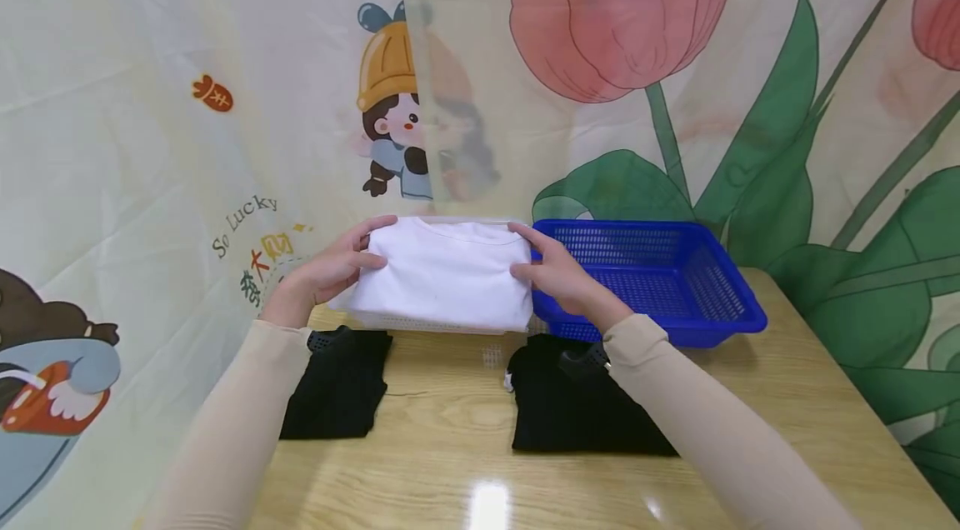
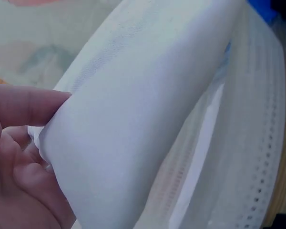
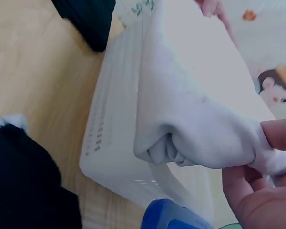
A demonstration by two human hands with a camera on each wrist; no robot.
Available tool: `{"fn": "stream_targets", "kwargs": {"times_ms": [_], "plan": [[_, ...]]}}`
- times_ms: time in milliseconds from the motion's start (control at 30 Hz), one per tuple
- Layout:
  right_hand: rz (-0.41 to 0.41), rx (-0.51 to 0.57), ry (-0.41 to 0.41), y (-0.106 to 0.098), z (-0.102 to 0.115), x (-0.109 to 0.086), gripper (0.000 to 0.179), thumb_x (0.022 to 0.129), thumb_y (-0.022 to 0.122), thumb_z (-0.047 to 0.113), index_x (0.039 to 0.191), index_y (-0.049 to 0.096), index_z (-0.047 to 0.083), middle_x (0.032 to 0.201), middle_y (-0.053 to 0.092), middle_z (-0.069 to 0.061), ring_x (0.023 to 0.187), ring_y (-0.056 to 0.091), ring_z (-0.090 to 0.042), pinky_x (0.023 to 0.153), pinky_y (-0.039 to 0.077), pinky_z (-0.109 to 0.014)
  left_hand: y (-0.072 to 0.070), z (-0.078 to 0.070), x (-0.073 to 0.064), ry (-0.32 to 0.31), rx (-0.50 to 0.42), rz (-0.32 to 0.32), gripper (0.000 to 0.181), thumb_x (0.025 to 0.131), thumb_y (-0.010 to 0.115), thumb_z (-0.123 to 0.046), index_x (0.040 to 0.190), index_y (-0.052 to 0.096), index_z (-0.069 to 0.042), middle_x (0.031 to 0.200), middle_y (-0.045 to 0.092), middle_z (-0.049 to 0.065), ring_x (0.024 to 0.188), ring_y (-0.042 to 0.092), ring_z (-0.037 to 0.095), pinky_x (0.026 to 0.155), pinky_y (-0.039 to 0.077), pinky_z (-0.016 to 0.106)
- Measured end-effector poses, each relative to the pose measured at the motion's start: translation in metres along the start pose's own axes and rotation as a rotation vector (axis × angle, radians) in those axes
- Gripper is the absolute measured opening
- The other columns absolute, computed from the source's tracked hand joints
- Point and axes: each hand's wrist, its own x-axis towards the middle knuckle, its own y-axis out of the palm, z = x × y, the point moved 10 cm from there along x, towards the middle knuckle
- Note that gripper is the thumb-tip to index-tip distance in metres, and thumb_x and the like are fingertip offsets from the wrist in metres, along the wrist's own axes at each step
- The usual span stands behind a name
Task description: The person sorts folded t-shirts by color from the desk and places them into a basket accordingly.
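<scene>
A folded white shirt (image 1: pixel 446 276), its round neckline toward the far side, spans between my two hands at the middle of the head view. My left hand (image 1: pixel 333 263) pinches its left edge, thumb on top and the other fingers curled underneath. At the opposite end, my right hand (image 1: pixel 558 272) grips the corner between thumb and fingers, and the right wrist view shows the rolled fold (image 3: pixel 167 145) of the cloth there. Below the shirt stands a white perforated basket (image 3: pixel 109 100), whose opening the cloth mostly covers; its wall (image 2: pixel 257 119) shows beside the shirt in the left wrist view.
A blue plastic basket (image 1: pixel 738 309) stands right of the white one. Two folded black garments lie on the wooden table (image 1: pixel 450 430): one (image 1: pixel 337 401) under my left forearm, another (image 1: pixel 581 417) by my right forearm. A printed curtain (image 1: pixel 465 155) hangs right behind the baskets.
</scene>
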Motion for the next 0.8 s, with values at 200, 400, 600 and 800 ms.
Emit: {"fn": "stream_targets", "kwargs": {"times_ms": [200, 400, 600, 800], "plan": [[-0.047, -0.051, -0.003, 0.004, -0.002, 0.034, 0.073, 0.105, 0.060, 0.003, 0.168, 0.032, 0.026, 0.177, 0.019, -0.006, 0.154, 0.035, -0.041, 0.115, 0.044, -0.060, -0.025, 0.009, 0.023, 0.003, 0.013, -0.045, 0.079, 0.104, 0.055, 0.003, 0.170, 0.023, -0.028, 0.172, 0.021, 0.015, 0.146, 0.032, 0.039, 0.123, 0.030, 0.062], [-0.114, -0.067, -0.035, 0.008, -0.009, 0.063, 0.074, 0.102, 0.060, -0.003, 0.168, 0.035, 0.022, 0.176, 0.024, -0.009, 0.157, 0.032, -0.035, 0.123, 0.035, -0.054, -0.037, 0.021, 0.044, 0.003, 0.040, -0.111, 0.081, 0.104, 0.051, 0.006, 0.171, 0.021, -0.028, 0.172, 0.021, 0.017, 0.143, 0.035, 0.042, 0.121, 0.032, 0.066], [-0.148, -0.079, 0.014, 0.015, -0.025, 0.075, 0.074, 0.100, 0.058, -0.007, 0.167, 0.035, 0.016, 0.174, 0.027, -0.014, 0.160, 0.023, -0.033, 0.128, 0.025, -0.053, -0.037, 0.043, 0.056, -0.058, 0.080, -0.145, 0.080, 0.104, 0.050, 0.009, 0.171, 0.023, -0.026, 0.173, 0.021, 0.019, 0.146, 0.034, 0.043, 0.123, 0.029, 0.064], [-0.189, 0.008, 0.109, 0.026, -0.047, 0.083, 0.081, 0.093, 0.056, -0.015, 0.166, 0.036, 0.013, 0.170, 0.032, -0.018, 0.152, 0.034, -0.035, 0.119, 0.038, -0.053, -0.035, 0.064, 0.066, -0.115, 0.119, -0.164, 0.079, 0.104, 0.050, 0.009, 0.170, 0.024, -0.026, 0.175, 0.017, 0.018, 0.151, 0.028, 0.041, 0.128, 0.020, 0.061]]}}
